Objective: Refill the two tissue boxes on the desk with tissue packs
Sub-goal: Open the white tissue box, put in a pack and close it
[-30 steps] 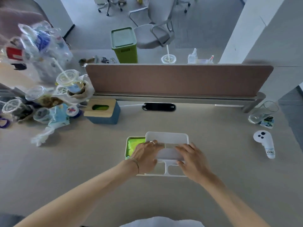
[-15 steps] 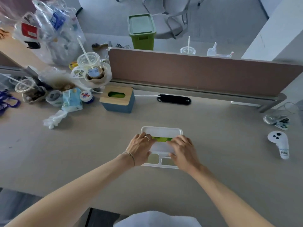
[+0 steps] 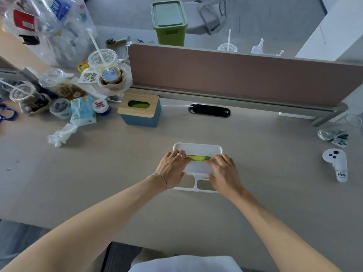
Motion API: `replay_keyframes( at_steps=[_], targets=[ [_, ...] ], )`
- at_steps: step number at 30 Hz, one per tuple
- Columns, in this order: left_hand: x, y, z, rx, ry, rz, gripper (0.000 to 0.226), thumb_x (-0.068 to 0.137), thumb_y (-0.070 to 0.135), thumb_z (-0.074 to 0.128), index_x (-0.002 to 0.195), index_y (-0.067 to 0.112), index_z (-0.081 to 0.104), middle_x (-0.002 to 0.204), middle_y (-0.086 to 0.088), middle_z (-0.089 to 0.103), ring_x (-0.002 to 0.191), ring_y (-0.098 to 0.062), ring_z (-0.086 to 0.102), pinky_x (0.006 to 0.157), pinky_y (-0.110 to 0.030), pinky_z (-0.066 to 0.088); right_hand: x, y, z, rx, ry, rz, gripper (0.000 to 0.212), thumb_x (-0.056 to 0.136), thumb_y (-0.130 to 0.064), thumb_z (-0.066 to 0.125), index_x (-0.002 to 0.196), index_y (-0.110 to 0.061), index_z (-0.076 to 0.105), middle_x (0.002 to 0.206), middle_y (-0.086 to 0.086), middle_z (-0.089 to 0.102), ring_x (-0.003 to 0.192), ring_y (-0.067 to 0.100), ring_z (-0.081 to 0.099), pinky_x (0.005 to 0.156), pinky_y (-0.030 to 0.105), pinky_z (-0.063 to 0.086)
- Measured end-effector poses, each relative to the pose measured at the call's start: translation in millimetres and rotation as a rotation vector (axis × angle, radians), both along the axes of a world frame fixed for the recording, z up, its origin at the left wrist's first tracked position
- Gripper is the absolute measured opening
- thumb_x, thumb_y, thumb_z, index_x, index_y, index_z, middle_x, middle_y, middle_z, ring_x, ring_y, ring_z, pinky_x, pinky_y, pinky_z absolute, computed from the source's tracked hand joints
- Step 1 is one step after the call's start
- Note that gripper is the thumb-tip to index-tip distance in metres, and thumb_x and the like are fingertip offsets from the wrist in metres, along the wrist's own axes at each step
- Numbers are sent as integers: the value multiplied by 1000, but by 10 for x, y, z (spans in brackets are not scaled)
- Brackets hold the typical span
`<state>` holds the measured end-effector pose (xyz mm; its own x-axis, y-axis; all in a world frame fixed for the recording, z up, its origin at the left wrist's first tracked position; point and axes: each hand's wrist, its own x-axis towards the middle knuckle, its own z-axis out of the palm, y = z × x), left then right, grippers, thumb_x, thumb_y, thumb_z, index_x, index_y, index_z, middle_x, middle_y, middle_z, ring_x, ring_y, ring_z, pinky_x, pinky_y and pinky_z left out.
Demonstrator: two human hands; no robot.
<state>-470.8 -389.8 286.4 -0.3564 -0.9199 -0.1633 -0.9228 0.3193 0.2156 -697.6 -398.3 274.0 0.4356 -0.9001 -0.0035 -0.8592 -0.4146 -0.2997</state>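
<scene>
A white tissue box (image 3: 197, 149) lies flat in the middle of the desk, its lid on top. A green tissue pack (image 3: 198, 158) shows through the slot in the lid. My left hand (image 3: 171, 169) presses on the lid's left side, and my right hand (image 3: 224, 172) presses on its right side, fingers at the slot. Two small open compartments sit at the box's near edge between my wrists. A second tissue box (image 3: 139, 110), blue with a wooden lid, stands at the back left with green showing in its oval opening.
Plastic cups (image 3: 105, 65), a blue tissue pack (image 3: 82, 109), a crumpled tissue (image 3: 61, 134) and a bag of bottles crowd the left side. A brown divider (image 3: 235, 75) runs along the back. A white controller (image 3: 336, 163) and a glass (image 3: 337, 127) lie at the right.
The lid, offset to the right with the green pack exposed a second ago, now sits squarely over the white box. Both hands have settled on top of it. The camera view shifted.
</scene>
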Motion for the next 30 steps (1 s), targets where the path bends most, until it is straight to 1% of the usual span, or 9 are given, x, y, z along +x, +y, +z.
replay_keyframes(
  at_steps=[7,10,11,13,15,16,19,25,30],
  targets=[
    [23,-13,-98,-25,16,1,58,79,28,76,134,25,61,117,-3,59,105,-26,56,83,-34,40,33,-39,-99,-4,-16,-15,47,66,-23,82,112,-19,71,106,1,57,100,25,53,87,37,47],
    [-9,0,-139,-101,87,15,54,85,36,67,136,21,58,131,-7,55,119,-28,53,95,-36,43,57,-56,-124,-45,-56,-57,47,80,-34,68,123,-15,65,132,10,54,118,33,52,96,43,46],
    [-33,-4,-159,-116,96,42,57,88,35,64,142,19,53,141,-10,50,131,-31,47,104,-39,42,89,-73,-146,-51,-50,-72,53,84,-35,64,133,-13,59,145,13,47,131,35,45,104,45,41],
    [-94,-30,-226,-76,77,123,65,96,34,54,155,14,34,162,-15,28,151,-34,23,121,-44,28,171,-102,-221,-5,-20,-107,65,93,-39,53,150,-11,38,162,15,26,149,35,23,118,49,26],
    [-157,-46,-329,1,59,184,68,102,36,40,160,10,16,168,-15,7,156,-33,2,125,-48,13,242,-118,-320,60,2,-130,70,97,-43,38,156,-10,23,167,14,12,154,33,9,122,54,17],
    [-184,-38,-374,17,60,199,68,102,37,33,161,9,13,168,-15,3,156,-33,-2,125,-50,10,259,-117,-367,76,10,-136,71,98,-45,33,157,-9,20,167,14,10,154,33,6,121,56,17],
    [-231,18,-477,-13,62,227,68,100,36,24,161,6,12,168,-16,2,156,-33,-2,125,-52,7,267,-93,-471,65,30,-144,70,101,-45,29,158,-7,15,168,13,8,155,31,2,121,57,15],
    [-269,35,-623,-113,147,240,65,98,29,30,156,-1,26,165,-24,15,154,-39,11,123,-55,17,325,-82,-549,3,12,-186,68,100,-37,38,157,-4,19,166,15,12,155,31,6,122,57,15],
    [-255,9,-621,-105,148,230,68,96,30,31,156,-2,26,165,-25,15,154,-40,11,123,-55,16,329,-103,-550,-2,-9,-170,70,98,-35,40,156,-3,20,166,17,12,154,32,7,121,54,18]
  ],
)
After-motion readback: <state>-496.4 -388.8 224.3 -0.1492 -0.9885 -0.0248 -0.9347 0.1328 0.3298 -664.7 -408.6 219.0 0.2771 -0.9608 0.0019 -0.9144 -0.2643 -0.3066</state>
